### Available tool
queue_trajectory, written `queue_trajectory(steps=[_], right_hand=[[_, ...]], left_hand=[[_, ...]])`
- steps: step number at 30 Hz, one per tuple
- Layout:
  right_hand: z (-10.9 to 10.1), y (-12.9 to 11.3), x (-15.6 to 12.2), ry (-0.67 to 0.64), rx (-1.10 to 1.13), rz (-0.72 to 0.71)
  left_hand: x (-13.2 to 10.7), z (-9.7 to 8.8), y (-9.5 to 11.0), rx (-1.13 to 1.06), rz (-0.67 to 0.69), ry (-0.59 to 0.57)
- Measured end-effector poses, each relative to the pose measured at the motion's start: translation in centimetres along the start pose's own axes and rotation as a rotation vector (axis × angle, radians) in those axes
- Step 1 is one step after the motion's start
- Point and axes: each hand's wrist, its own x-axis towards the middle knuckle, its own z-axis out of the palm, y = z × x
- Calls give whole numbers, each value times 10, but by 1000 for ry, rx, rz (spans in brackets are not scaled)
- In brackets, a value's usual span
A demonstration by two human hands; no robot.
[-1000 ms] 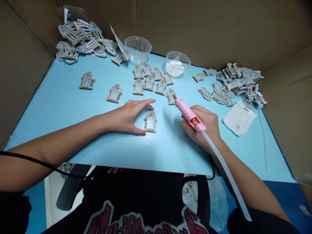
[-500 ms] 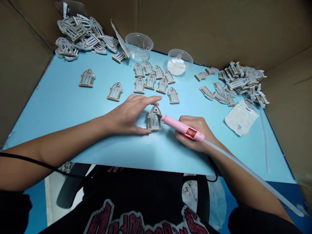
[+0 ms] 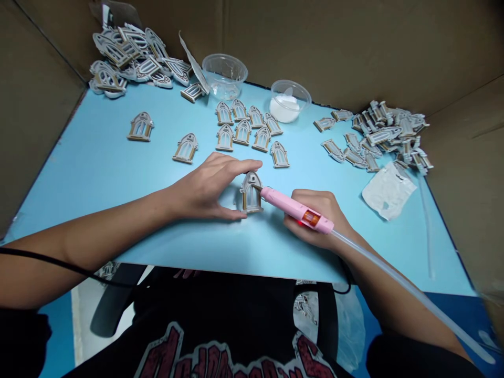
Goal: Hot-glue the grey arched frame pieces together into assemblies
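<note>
My left hand (image 3: 210,186) pinches a small arched window piece (image 3: 251,193), grey with a tan frame, and holds it tilted up on the blue table (image 3: 118,178). My right hand (image 3: 318,220) grips a pink glue gun (image 3: 296,209) with a clear glue stick (image 3: 409,294) trailing back to the right. The gun's tip touches the upper right side of the window piece.
Several finished window pieces (image 3: 248,128) lie in rows behind my hands, two more (image 3: 140,127) to the left. Heaps of parts sit at back left (image 3: 126,58) and right (image 3: 386,134). Two clear bowls (image 3: 224,73) (image 3: 290,100), a plastic bag (image 3: 388,190) and cardboard walls surround the table.
The window piece went from lying flat to tilted up in my left fingers. My right hand swung the glue gun left until its tip reached the piece.
</note>
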Motion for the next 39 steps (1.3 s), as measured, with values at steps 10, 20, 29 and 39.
queue_trajectory(steps=[10,20,29,39], right_hand=[[0,-1,0,-16,-13,24],[1,0,1,-2,-23,10],[4,4,-1,12,-46,-22],[8,7,-6,51,-183,-16]], left_hand=[[-1,0,-1,3,-25,-11],[0,0,1,34,-17,20],[0,2,0,62,-24,52],[0,2,0,67,-40,52]])
